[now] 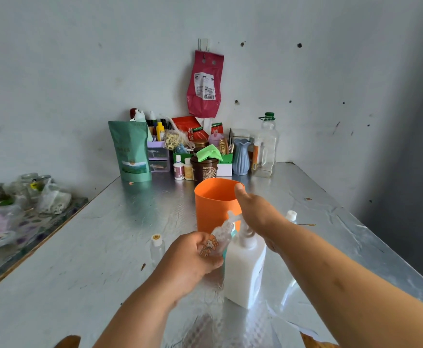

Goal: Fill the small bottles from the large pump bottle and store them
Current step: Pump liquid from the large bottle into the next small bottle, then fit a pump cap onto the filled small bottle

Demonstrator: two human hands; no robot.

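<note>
Right now your left hand (193, 257) grips a small clear bottle (216, 241) with an orange cartoon sticker. Your fingers are curled round its body, and its mouth is tilted up to the spout of the large white pump bottle (245, 270). Your right hand (258, 214) rests on top of the pump head, thumb stretched straight toward the orange cup (214, 204) just behind. Its other fingers are hidden beneath the hand, so I cannot tell whether they curl. The pump bottle stands on the silvery table (105, 247). A yellow-capped small bottle (157, 246) stands left of your left hand. A white-capped small bottle (290, 216) shows behind your right forearm.
</note>
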